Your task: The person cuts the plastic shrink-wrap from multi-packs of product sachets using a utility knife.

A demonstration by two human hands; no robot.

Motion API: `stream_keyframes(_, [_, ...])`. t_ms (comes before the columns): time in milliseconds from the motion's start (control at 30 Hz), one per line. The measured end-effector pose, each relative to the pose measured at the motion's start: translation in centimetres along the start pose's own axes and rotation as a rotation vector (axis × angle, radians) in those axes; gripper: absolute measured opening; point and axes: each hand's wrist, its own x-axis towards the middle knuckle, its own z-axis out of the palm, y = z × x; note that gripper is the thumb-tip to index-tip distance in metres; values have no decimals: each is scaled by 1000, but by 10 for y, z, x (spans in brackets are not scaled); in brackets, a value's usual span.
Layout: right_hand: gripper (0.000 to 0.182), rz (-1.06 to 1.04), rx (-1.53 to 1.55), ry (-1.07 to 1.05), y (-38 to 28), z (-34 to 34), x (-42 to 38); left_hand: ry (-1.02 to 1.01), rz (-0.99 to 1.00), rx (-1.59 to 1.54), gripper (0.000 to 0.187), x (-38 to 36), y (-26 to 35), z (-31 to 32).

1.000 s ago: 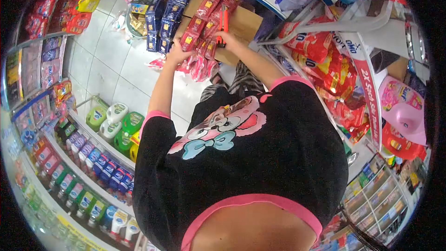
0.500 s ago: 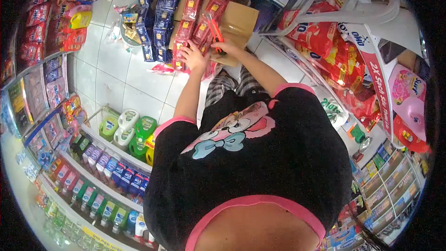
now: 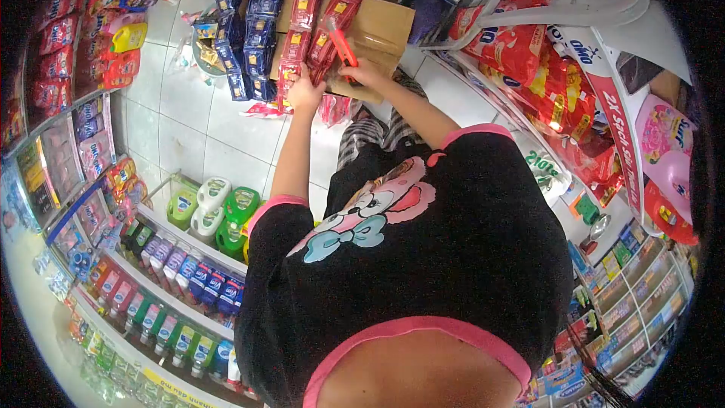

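Observation:
My right hand [image 3: 362,74] is wrapped round a red box cutter [image 3: 342,43], its tip pointing up and left over the red sachet strips. My left hand [image 3: 305,92] grips the lower end of a strip of red sachets [image 3: 298,44]. A second red strip [image 3: 332,23] lies to its right, under the cutter. Beneath the strips is an open cardboard box [image 3: 384,26] with its flap spread to the right. Strips of dark blue sachets [image 3: 259,38] lie left of the red ones.
A bin [image 3: 208,57] with wrappers stands left of the blue strips on the tiled floor [image 3: 181,91]. Shelves of bottles [image 3: 211,208] are at the lower left. Red detergent bags [image 3: 544,98] fill a rack on the right. Bottles stand along the top.
My left hand has moved slightly down and left, and its spread fingers have closed on the red strip. The cutter has shifted slightly left with my right hand.

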Motion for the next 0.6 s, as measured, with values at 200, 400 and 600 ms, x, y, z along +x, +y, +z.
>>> stream_keyframes(200, [21,-21,97,162,-11,8,-29,-40,3,-13,76,4,-5,3])
stream_keyframes(400, [26,-23,-206,180,-15,25,-23,-55,25,31,78,3,-2,-4])
stream_keyframes(600, [17,131,233,21,-12,-1,-47,-84,69,89,80,6,-1,-9])
